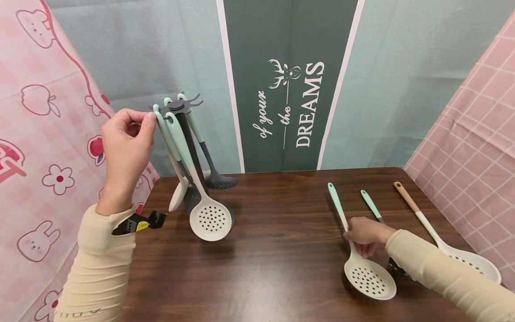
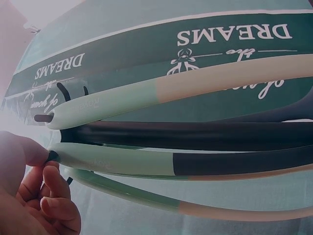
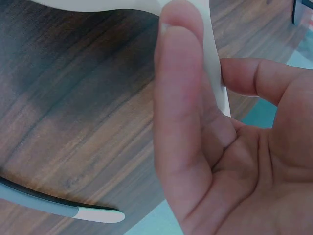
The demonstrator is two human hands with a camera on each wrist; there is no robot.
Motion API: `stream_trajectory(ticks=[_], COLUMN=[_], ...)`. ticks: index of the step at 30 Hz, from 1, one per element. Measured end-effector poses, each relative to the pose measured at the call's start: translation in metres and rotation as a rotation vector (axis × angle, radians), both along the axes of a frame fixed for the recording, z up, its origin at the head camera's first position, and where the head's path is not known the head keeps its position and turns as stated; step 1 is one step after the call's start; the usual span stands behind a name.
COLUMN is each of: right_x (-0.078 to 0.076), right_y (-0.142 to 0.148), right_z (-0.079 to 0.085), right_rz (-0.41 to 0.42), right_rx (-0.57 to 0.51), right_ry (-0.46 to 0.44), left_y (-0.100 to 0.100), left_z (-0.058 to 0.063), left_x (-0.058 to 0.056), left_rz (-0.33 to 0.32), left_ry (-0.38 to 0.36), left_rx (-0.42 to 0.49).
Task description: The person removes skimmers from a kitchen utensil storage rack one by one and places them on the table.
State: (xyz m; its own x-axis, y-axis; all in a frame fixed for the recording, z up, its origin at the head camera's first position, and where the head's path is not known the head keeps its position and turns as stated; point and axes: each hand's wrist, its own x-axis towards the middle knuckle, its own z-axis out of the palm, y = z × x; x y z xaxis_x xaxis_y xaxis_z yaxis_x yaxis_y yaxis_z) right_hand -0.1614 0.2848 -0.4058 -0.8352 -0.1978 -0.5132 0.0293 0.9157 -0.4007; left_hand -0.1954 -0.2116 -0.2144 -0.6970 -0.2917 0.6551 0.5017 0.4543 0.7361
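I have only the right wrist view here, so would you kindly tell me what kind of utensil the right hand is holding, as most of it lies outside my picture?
Observer: It is a white skimmer, pierced with many small round holes.
Operator: Thank you; and where is the left hand at this moment?
Observer: It is up at the dark utensil rack, its fingertips right by the end of a hung mint handle.
Operator: I see; is anything similar to our utensil hanging there?
Observer: Yes, a second perforated skimmer hangs there.
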Motion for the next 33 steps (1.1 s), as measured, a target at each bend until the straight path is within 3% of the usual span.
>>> stream_trajectory(ticks=[33], right_x=[0.001], right_y=[0.013], right_z=[-0.025], right_rz=[-0.047], right_rx=[0.033], right_ry=[-0.012], left_y=[0.002], left_z=[0.000], left_x=[0.001], left_rz=[0.008], left_ry=[0.003], left_rx=[0.001])
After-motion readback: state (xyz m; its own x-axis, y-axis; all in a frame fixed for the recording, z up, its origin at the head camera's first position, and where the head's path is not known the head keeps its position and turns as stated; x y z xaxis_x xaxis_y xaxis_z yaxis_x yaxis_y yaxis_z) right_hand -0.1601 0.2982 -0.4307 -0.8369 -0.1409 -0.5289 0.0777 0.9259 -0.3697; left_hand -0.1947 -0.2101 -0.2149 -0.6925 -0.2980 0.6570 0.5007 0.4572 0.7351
